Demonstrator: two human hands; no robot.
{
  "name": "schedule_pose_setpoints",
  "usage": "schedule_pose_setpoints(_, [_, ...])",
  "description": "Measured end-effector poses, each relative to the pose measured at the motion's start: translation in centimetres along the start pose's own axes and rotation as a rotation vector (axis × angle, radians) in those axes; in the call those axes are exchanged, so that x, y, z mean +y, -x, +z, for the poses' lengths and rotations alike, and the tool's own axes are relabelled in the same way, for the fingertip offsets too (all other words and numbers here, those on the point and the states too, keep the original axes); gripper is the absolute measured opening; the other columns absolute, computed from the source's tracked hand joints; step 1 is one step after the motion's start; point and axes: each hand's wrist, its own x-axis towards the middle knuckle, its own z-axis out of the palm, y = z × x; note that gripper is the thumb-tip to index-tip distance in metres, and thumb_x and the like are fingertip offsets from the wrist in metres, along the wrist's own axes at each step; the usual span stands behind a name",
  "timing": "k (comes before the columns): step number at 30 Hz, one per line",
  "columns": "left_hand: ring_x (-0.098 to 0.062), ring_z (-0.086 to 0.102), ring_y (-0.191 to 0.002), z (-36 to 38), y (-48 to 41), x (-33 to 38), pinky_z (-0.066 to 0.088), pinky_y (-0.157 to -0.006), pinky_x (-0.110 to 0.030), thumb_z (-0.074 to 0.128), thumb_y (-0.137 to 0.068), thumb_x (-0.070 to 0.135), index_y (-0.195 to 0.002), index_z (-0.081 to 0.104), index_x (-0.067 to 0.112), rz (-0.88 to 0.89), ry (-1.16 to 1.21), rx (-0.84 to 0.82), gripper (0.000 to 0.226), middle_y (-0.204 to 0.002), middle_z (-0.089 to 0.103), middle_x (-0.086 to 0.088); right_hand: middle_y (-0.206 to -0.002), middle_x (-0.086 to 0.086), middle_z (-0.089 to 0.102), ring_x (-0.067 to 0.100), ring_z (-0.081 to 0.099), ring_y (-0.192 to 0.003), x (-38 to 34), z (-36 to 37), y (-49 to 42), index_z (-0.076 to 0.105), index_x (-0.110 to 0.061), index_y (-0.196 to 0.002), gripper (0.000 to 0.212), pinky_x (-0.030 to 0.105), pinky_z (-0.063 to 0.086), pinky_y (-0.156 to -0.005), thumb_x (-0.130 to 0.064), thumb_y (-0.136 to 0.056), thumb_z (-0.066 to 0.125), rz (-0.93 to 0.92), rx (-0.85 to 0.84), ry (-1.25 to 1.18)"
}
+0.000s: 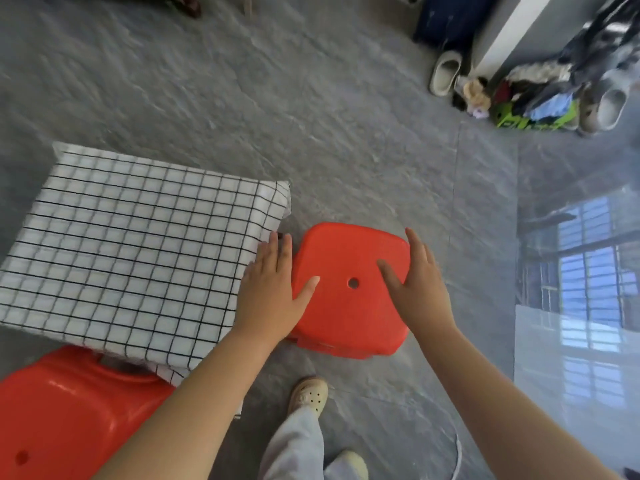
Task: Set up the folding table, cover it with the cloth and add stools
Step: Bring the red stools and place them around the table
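Note:
The folding table stands at centre left under a white cloth (pixel 138 244) with a black grid pattern; the table itself is hidden beneath it. A red plastic stool (pixel 349 306) with a round hole in its seat stands on the floor right beside the table's right edge. My left hand (pixel 272 285) lies on the stool's left edge with straight fingers, thumb on the seat. Along the stool's right side my right hand (pixel 415 282) rests with fingers straight. A second red stool (pixel 69 417) sits at the table's near corner, bottom left.
Grey tiled floor (pixel 311 116) spreads beyond the table. Slippers (pixel 445 72), a heap of clothes and toys (pixel 540 95) and a dark blue case (pixel 446 19) lie at the top right by a white wall edge. My own feet (pixel 310 396) are just below the stool.

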Motion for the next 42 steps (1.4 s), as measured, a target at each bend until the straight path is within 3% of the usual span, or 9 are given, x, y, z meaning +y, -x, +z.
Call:
schedule_pose_setpoints(8, [-0.018, 0.003, -0.146, -19.0, 16.6, 2.2, 0.011, -0.114, -0.038, 0.005, -0.081, 0.070, -0.151, 0.007, 0.026, 0.015, -0.081, 0.283, 0.082, -0.159, 0.000, 0.002, -0.147, -0.001, 0.039, 0.018, 0.035, -0.135, -14.5, -14.2, 12.3, 0.039, -0.019, -0.142, 0.058, 0.031, 0.029, -0.108, -0.050, -0.092, 0.046, -0.495, 0.060, 0.137])
schedule_pose_setpoints(12, [-0.018, 0.005, -0.146, -25.6, 27.5, 0.7, 0.014, -0.115, -0.040, 0.008, -0.084, 0.069, -0.151, 0.012, 0.028, -0.087, -0.127, 0.388, 0.078, -0.159, 0.006, 0.003, -0.140, -0.001, 0.047, 0.020, 0.043, -0.129, -22.3, -17.9, 19.5, 0.044, -0.018, -0.138, 0.069, 0.033, 0.033, -0.106, -0.062, -0.088, 0.028, -0.764, 0.070, 0.188])
schedule_pose_setpoints(16, [-0.018, 0.011, -0.145, -30.1, 38.1, -3.5, 0.017, -0.115, -0.040, 0.003, -0.082, 0.070, -0.150, 0.013, 0.029, -0.249, -0.173, 0.481, 0.081, -0.159, 0.010, 0.003, -0.139, -0.001, 0.049, 0.020, 0.045, -0.127, -29.8, -18.1, 26.7, 0.046, -0.016, -0.137, 0.070, 0.034, 0.037, -0.104, -0.063, -0.088, 0.027, -0.987, 0.049, 0.207])
schedule_pose_setpoints(22, [-0.024, 0.033, -0.138, -32.1, 54.6, -12.6, 0.035, -0.106, -0.044, 0.016, -0.084, 0.069, -0.143, 0.038, 0.024, -0.588, -0.181, 0.589, 0.077, -0.151, 0.034, -0.003, -0.141, -0.001, 0.047, 0.017, 0.042, -0.130, -39.7, -11.7, 38.9, 0.045, -0.016, -0.139, 0.072, 0.027, 0.029, -0.108, -0.064, -0.088, 0.028, -1.269, -0.102, 0.164])
schedule_pose_setpoints(26, [-0.026, 0.035, -0.137, -31.0, 67.1, -19.4, 0.036, -0.105, -0.044, 0.017, -0.084, 0.069, -0.141, 0.042, 0.023, -0.803, -0.164, 0.638, 0.077, -0.150, 0.037, -0.004, -0.137, 0.003, 0.052, 0.021, 0.048, -0.125, -46.4, -4.5, 49.8, 0.049, -0.012, -0.135, 0.070, 0.025, 0.031, -0.104, -0.060, -0.086, 0.034, -1.440, -0.220, 0.133])
schedule_pose_setpoints(34, [-0.022, 0.019, -0.143, -28.1, 90.7, -32.5, 0.024, -0.111, -0.039, 0.001, -0.073, 0.073, -0.148, 0.022, 0.027, -1.147, -0.139, 0.658, 0.091, -0.157, 0.019, 0.000, -0.126, 0.012, 0.060, 0.031, 0.058, -0.113, -56.7, 11.3, 75.6, 0.056, -0.003, -0.125, 0.067, 0.039, 0.047, -0.095, -0.053, -0.084, 0.039, -1.736, -0.427, 0.044])
schedule_pose_setpoints(42, [-0.019, 0.008, -0.145, -26.2, 100.1, -42.0, 0.015, -0.115, -0.039, 0.007, -0.081, 0.074, -0.150, 0.012, 0.030, -1.275, -0.040, 0.652, 0.082, -0.159, 0.007, 0.003, -0.143, 0.002, 0.045, 0.020, 0.041, -0.132, -62.1, 19.5, 86.8, 0.041, -0.013, -0.141, 0.062, 0.026, 0.029, -0.107, -0.045, -0.091, 0.054, -1.811, -0.587, 0.065])
